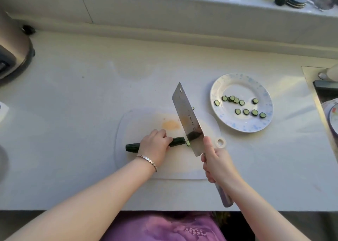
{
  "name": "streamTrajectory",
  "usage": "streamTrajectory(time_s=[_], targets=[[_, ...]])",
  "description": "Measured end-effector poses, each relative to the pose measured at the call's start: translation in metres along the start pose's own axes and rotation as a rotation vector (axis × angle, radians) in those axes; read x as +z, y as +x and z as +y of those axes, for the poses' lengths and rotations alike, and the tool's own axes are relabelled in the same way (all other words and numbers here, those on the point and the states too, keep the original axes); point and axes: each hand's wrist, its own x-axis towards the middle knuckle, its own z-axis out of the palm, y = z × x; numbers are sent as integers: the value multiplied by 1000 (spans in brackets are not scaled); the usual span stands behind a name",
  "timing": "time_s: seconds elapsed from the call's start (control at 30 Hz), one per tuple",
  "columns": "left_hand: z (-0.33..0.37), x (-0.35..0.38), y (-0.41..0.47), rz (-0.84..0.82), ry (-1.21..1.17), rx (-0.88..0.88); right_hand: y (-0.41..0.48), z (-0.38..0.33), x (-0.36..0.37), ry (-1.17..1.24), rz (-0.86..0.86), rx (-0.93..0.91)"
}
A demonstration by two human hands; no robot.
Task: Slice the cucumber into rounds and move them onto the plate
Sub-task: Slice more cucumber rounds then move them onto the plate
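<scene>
Gripping dark ridged cucumber (176, 141) | L hand (155, 145) | cut end right

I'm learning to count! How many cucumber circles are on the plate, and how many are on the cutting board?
Rounds on the plate: 11, though some overlap in a cluster
Rounds on the cutting board: 2 showing, one by the cleaver and one behind its blade
Total: 13

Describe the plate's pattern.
White plate with pale blue speckles around the rim; head view.
</scene>
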Motion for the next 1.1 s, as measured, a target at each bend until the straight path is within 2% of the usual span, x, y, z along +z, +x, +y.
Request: streamTrajectory(time_s=[0.47,0.6,0.8,1.0,1.1], targets=[[5,-3,0,-42,14,-67,4,6,14,-120,0,-113],[4,-3,2,22,84,-29,8,9,17,-194,21,-128],[5,-1,1,-47,100,-24,17,17,29,-305,67,-193],[3,-1,1,-14,81,-20,20,23,24,-7,53,-99],[4,-2,2,-16,75,-14,15,19,17,32,39,-101]])
